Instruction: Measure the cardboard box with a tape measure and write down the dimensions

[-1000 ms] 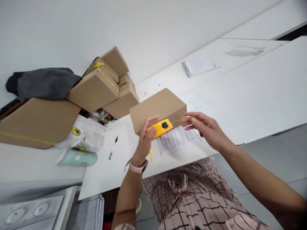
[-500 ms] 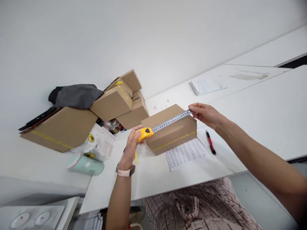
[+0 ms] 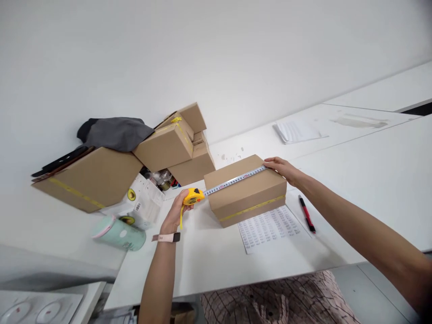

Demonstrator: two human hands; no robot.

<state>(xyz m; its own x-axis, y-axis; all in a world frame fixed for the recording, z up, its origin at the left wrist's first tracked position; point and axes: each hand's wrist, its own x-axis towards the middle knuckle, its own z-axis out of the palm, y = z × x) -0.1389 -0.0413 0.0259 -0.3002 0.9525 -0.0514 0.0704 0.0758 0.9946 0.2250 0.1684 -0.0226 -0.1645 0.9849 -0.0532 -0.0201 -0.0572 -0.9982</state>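
Note:
My left hand (image 3: 177,208) is wrapped round the yellow case of a tape measure (image 3: 193,196), just off the left end of a closed cardboard box (image 3: 248,191). The silver blade runs across the top of that box. At its far end my right hand (image 3: 281,170) presses the blade's tip near the box's right edge, fingers closed on it. A yellow strap hangs from the case. Yellow tape runs along the front of the box, which rests partly on a printed sheet (image 3: 270,229).
A red and black pen (image 3: 307,214) lies right of the sheet. Stacked cardboard boxes (image 3: 165,148), a dark grey cloth (image 3: 116,133), a white carton (image 3: 143,200) and a mint-green tumbler (image 3: 119,232) crowd the left side. A stack of papers (image 3: 299,132) lies near the wall.
More blade is out: the tape case has moved left, off the box's end. The blade now lies along the box top, and my right hand has lowered onto it.

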